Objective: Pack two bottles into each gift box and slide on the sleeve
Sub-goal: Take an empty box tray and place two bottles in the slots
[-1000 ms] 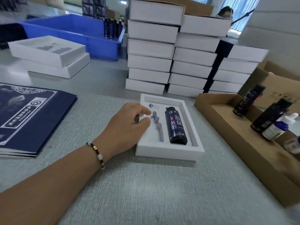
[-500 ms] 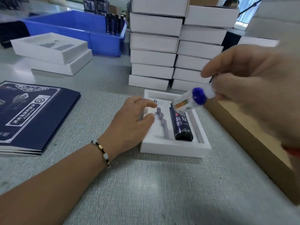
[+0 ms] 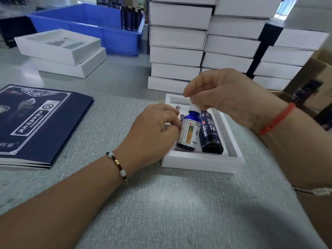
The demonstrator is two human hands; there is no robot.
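Note:
A white gift box point(image 3: 203, 165) lies open on the grey table in front of me. In its right slot lies a dark bottle point(image 3: 210, 134) with white writing. A blue dropper bottle point(image 3: 188, 136) with a white label leans into the left slot, base down. My right hand point(image 3: 228, 99) pinches its white cap from above. My left hand point(image 3: 152, 135) rests over the box's left edge, bent fingertips touching the blue bottle's side. A stack of flat dark blue sleeves point(image 3: 36, 121) lies at the left.
Stacks of shut white boxes point(image 3: 179, 51) stand right behind the gift box. Two open white boxes point(image 3: 59, 49) and a blue bin point(image 3: 86, 24) holding dark bottles point(image 3: 129, 17) are at the back left. A cardboard tray point(image 3: 287, 97) with more bottles sits at the right.
My right hand came in from the cardboard tray with the blue dropper bottle and lowered it into the box's left slot. My left hand stayed at the box's left edge.

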